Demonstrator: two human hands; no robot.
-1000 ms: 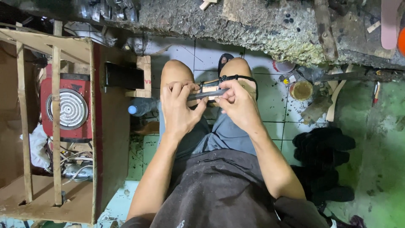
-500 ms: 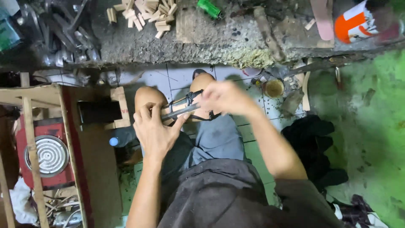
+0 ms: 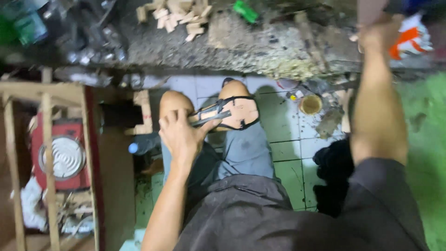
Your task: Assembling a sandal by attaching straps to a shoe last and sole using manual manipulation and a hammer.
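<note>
A tan sandal (image 3: 238,111) with black straps lies across my knees. My left hand (image 3: 180,135) grips its near end, with a thin dark strip running out from under the fingers. My right hand (image 3: 378,36) is stretched far up to the rough workbench (image 3: 260,46) at the top right. It touches a pinkish object (image 3: 370,10) next to an orange and white package (image 3: 411,37). Blur hides whether its fingers are closed on anything.
A wooden frame (image 3: 46,139) stands at the left with a red device with a round coil (image 3: 60,157) inside it. Small wooden blocks (image 3: 176,14) and a green item (image 3: 245,10) lie on the bench. A round tin (image 3: 310,104) and black cloth (image 3: 333,172) sit on the tiled floor.
My right hand let go of the sandal and rose to the bench at the top right. My left hand kept hold of the sandal. The view tilted upward.
</note>
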